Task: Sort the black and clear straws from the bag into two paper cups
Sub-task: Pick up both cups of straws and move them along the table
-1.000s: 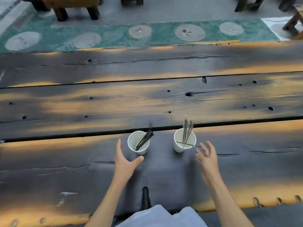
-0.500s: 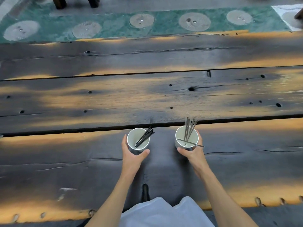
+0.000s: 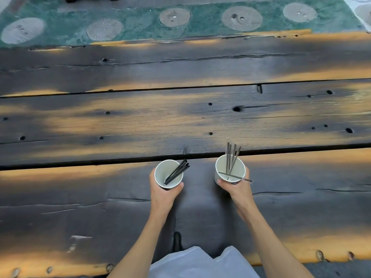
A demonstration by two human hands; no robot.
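Two white paper cups stand on the dark wooden table near me. The left cup (image 3: 163, 173) holds several black straws (image 3: 177, 171) leaning to the right. My left hand (image 3: 163, 194) wraps around this cup from below. The right cup (image 3: 221, 167) holds several clear straws (image 3: 231, 155) standing upright, and one more clear straw (image 3: 233, 176) lies across its rim. My right hand (image 3: 236, 188) grips that cup from the near side. No bag is in view.
The table (image 3: 180, 121) is made of wide dark planks with gaps and knot holes. Beyond its far edge lies a green floor strip (image 3: 202, 23) with round grey discs. White clothing (image 3: 200, 263) shows at the near edge.
Both hands moved forward from open positions near the cups and closed around them, left on the black-straw cup, right on the clear-straw cup.
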